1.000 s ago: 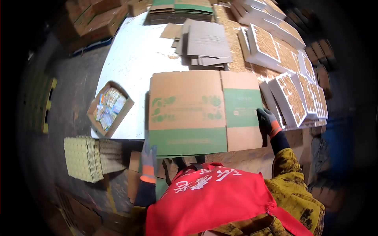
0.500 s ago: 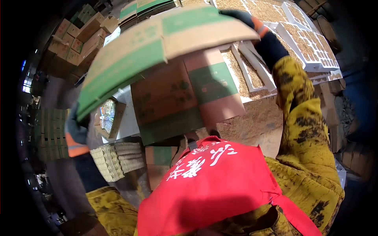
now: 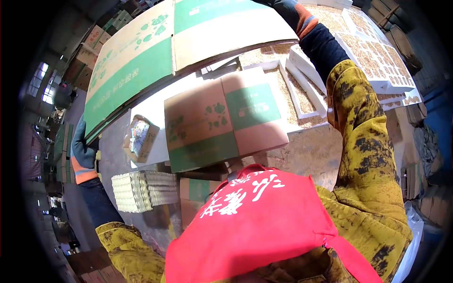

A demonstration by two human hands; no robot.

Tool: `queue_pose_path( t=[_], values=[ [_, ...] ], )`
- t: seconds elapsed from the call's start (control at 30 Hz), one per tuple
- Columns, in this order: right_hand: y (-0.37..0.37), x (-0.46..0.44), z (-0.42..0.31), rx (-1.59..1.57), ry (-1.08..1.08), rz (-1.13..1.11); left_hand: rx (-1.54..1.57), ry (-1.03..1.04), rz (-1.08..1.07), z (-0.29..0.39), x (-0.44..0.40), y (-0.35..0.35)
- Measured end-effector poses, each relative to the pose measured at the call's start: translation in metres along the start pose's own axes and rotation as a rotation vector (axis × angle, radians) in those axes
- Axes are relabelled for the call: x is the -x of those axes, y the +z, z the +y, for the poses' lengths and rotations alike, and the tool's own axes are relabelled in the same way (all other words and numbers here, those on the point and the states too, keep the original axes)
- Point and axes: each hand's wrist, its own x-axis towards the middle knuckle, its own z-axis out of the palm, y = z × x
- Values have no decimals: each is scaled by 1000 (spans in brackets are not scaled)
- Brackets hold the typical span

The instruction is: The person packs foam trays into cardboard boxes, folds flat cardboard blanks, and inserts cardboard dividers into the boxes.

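A large flattened cardboard carton (image 3: 132,70), brown and white with green panels, is raised above the table at the upper left. My left hand (image 3: 84,151), in a dark glove with an orange cuff, grips its left end. At the far right end my right hand (image 3: 290,13), gloved the same way, holds the carton's edge; its fingertips are partly cut off by the frame. Below the raised carton lies another flattened carton (image 3: 198,125), brown and green, partly in shadow. A small open box (image 3: 150,141) with colourful packets sits left of it.
White foam trays (image 3: 306,106) filled with brown grainy material cover the right and back of the table. A stack of cream moulded trays (image 3: 132,191) stands at the lower left. A green-and-brown carton (image 3: 193,188) is beside it. More boxes (image 3: 89,54) are piled at the upper left.
The carton in my hands has moved up and away, its printed face now tilted more toward me. More of the lower carton and small box shows. Both hands keep their hold.
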Motion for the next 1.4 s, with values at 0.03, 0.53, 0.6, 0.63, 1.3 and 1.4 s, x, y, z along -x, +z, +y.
queue_pose_path(
  t=[0.03,0.53,0.6,0.63,1.3,1.4],
  values=[
    [1,1,-2,-4,0,-5,12,15,8,6,-1,4],
    [-151,45,98,-594,-370,406,781,-913,506,-3,118,149],
    [-158,67,76,-551,-416,595,838,-1051,501,-29,156,171],
    [-184,65,82,-472,-490,628,883,-1066,495,-37,170,183],
    [-34,125,200,596,103,381,245,-1052,-196,-156,165,252],
    [-67,119,278,569,447,453,507,-1102,-138,-119,147,266]
  ],
)
